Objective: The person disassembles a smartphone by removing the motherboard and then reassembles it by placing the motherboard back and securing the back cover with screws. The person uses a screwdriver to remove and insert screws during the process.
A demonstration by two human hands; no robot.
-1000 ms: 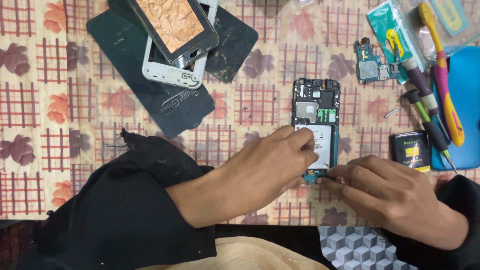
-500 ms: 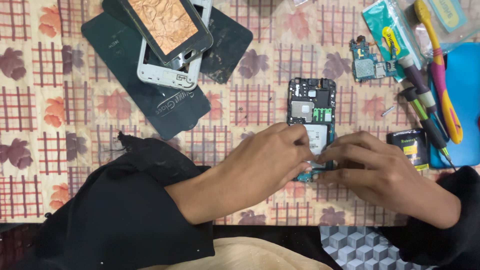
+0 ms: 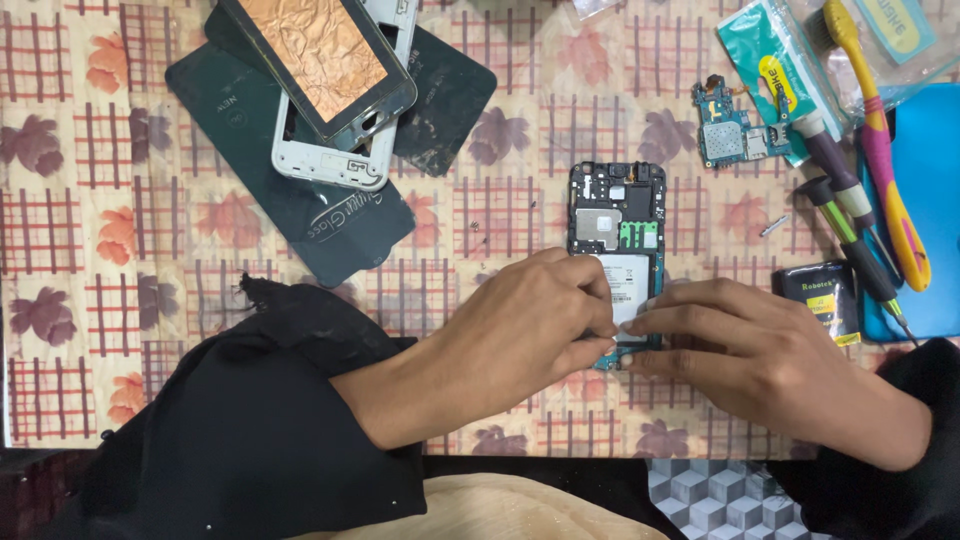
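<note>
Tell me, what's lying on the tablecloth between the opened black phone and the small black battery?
In the head view, only bare patterned tablecloth lies between the opened black phone and the small black battery, apart from one tiny grey metal part slightly higher up.

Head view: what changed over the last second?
The right hand slid left and up to meet the left hand at the lower end of the opened phone. Both now pinch there. The phone, circuit board and screwdrivers stayed put.
</note>
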